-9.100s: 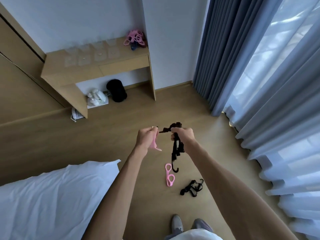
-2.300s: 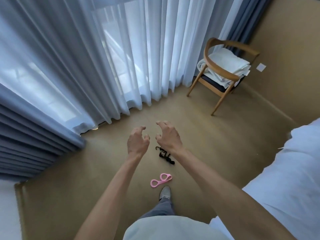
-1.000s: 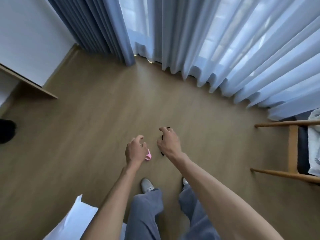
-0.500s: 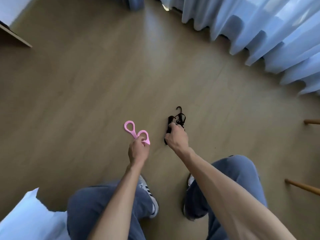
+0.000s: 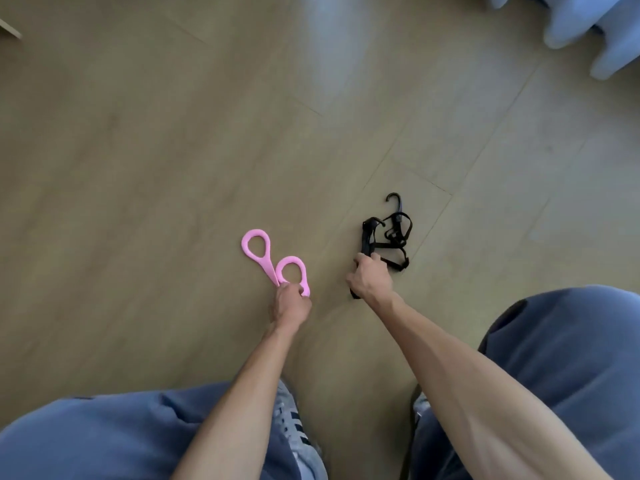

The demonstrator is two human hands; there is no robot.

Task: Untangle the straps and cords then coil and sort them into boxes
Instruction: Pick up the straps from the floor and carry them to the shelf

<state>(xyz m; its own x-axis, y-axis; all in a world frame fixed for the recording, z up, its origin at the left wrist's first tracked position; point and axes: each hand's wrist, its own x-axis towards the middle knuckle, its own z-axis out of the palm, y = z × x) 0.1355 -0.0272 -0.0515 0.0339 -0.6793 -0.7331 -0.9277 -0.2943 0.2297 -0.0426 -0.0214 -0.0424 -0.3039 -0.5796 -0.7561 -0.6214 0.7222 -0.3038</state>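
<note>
At mid-frame the pink strap point(image 5: 268, 261), two loops joined like a figure eight, lies on the wood floor point(image 5: 138, 150), its near end pinched in the left hand point(image 5: 289, 306). Just right of it, the right hand point(image 5: 369, 280) grips a tangled black cord with hooks point(image 5: 388, 237), which seems to rest partly on the floor. Bare floor spreads wide toward the upper left and centre top. Curtain hems point(image 5: 588, 26) crowd the upper right corner; bent knees in blue trousers point(image 5: 571, 358) and a striped shoe point(image 5: 294, 427) fill the bottom edge.
</note>
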